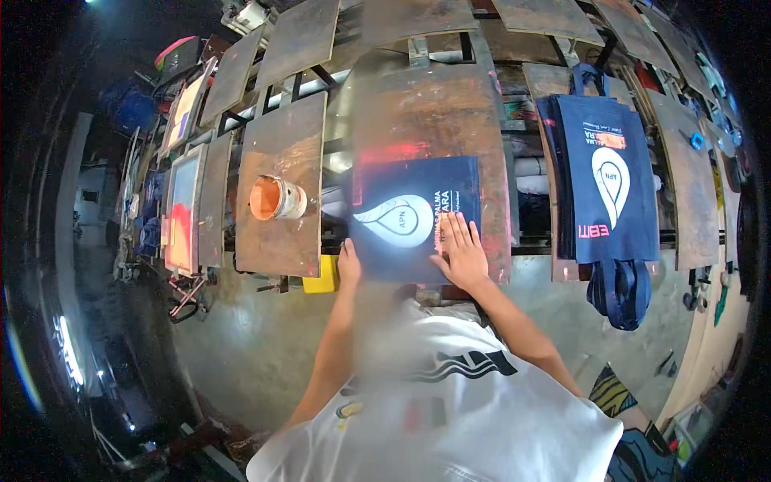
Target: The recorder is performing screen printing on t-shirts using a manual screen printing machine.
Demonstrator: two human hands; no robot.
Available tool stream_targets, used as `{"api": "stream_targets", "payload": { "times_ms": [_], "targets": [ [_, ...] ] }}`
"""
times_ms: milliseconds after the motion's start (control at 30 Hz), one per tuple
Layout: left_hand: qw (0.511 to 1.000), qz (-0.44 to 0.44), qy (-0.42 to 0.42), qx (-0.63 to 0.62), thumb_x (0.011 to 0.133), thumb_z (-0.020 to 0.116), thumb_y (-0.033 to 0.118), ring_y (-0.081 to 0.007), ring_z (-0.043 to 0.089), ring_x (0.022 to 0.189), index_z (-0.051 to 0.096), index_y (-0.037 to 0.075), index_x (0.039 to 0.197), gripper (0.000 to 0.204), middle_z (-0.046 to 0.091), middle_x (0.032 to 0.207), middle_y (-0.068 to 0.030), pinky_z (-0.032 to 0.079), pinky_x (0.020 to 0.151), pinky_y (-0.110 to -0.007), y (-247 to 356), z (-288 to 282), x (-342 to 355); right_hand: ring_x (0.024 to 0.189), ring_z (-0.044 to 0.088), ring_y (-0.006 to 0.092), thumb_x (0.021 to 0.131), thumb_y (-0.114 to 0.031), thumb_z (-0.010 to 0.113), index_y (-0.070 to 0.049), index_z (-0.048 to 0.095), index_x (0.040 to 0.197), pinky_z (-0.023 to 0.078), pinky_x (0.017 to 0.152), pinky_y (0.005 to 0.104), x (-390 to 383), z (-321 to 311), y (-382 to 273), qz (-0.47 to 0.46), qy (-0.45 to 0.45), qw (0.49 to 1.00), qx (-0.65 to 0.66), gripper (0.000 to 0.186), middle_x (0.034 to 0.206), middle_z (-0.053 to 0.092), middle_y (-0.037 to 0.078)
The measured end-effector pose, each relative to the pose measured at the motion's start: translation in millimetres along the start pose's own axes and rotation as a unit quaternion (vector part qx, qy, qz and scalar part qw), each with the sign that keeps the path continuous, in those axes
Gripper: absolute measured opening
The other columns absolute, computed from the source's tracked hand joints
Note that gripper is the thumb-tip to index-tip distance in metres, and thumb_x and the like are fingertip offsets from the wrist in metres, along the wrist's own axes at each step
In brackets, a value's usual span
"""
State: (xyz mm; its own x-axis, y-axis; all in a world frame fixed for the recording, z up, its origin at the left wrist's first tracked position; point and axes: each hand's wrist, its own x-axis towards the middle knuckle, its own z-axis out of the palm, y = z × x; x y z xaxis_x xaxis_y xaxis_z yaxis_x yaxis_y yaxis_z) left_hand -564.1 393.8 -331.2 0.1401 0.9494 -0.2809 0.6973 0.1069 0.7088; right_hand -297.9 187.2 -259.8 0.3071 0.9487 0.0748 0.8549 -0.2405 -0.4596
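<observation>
The counter [434, 112] is made of brown, ink-stained wooden boards set apart on a metal frame. On a board to the right lies a stack of dark blue bags [634, 177], printed in white and pink, its handles hanging over the near edge. Another dark blue bag [385, 173] lies flat on the middle board, directly in front of the person, with a white drop-shaped print facing up. A blurred vertical band crosses the view and veils this bag's left part. Far to the left leans or lies a framed screen [183, 209] with a red patch at its near end. On the left board is a stained white tub [291, 201], orange inside; how full it is cannot be told. The right hand [463, 253] is open, palm down on the bag's white lettering, gripping nothing. The left hand [348, 265] has bent fingers at the bag's near left corner; whether it pinches anything is unclear.
</observation>
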Motion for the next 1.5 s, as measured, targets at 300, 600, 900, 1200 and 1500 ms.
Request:
{"api": "stream_targets", "payload": {
  "times_ms": [300, 600, 900, 1200, 1500],
  "targets": [
    [0.998, -0.012, -0.006, 0.058, 0.103, 0.028, 0.061, -0.0465, 0.052, 0.124, 0.054, -0.005, 0.134, 0.078, 0.058, 0.131, -0.0302, 0.042, 0.104, -0.047, 12, -7, 4, 0.151, 0.019, 0.035, 0.091, -0.058, 0.054, 0.004, 0.027, 0.153, 0.014, 0.122, 0.0512, 7, -1, -2, -0.02, 0.013, 0.999, -0.039, 0.092, 0.16, 0.027, 0.021],
    [0.997, 0.002, 0.022, 0.069, 0.103, 0.031, 0.055, -0.0499, 0.058, 0.111, 0.061, -0.005, 0.123, 0.07, 0.064, 0.115, -0.0336, 0.045, 0.096, -0.052, 12, -8, -9, 0.152, 0.016, 0.0354, 0.09, -0.057, 0.057, 0.004, 0.022, 0.155, 0.011, 0.123, 0.0514, 4, -4, -5, -0.023, -0.014, 0.999, -0.04, 0.096, 0.162, 0.024, 0.021],
    [0.994, 0.043, 0.068, 0.079, 0.105, 0.034, 0.049, -0.0513, 0.059, 0.105, 0.061, -0.006, 0.114, 0.062, 0.063, 0.109, -0.0351, 0.047, 0.09, -0.053, 6, -7, -11, 0.152, 0.017, 0.0372, 0.091, -0.06, 0.056, 0.006, 0.019, 0.155, 0.013, 0.123, 0.0509, 1, -4, -6, -0.022, -0.013, 0.999, -0.031, 0.099, 0.16, 0.023, 0.024],
    [0.921, 0.202, 0.174, 0.284, 0.099, 0.055, 0.035, -0.0419, 0.046, 0.129, 0.048, 0.0, 0.139, 0.054, 0.048, 0.142, -0.0239, 0.035, 0.107, -0.054, 79, 4, -32, 0.151, 0.017, 0.0377, 0.09, -0.055, 0.06, 0.005, 0.022, 0.154, 0.014, 0.123, 0.0499, 2, -4, -1, -0.008, -0.002, 1.0, -0.019, 0.096, 0.16, 0.024, 0.025],
    [0.837, 0.45, -0.065, 0.304, 0.099, 0.052, 0.031, -0.0361, 0.024, 0.15, 0.039, 0.008, 0.152, 0.059, 0.03, 0.161, -0.0162, 0.019, 0.12, -0.054, 149, 74, -35, 0.136, 0.042, 0.0379, 0.084, -0.046, 0.07, 0.004, 0.041, 0.143, 0.037, 0.111, 0.0485, 16, -34, -5, -0.041, 0.018, 0.998, -0.033, 0.083, 0.145, 0.046, 0.024]
  ]
}}
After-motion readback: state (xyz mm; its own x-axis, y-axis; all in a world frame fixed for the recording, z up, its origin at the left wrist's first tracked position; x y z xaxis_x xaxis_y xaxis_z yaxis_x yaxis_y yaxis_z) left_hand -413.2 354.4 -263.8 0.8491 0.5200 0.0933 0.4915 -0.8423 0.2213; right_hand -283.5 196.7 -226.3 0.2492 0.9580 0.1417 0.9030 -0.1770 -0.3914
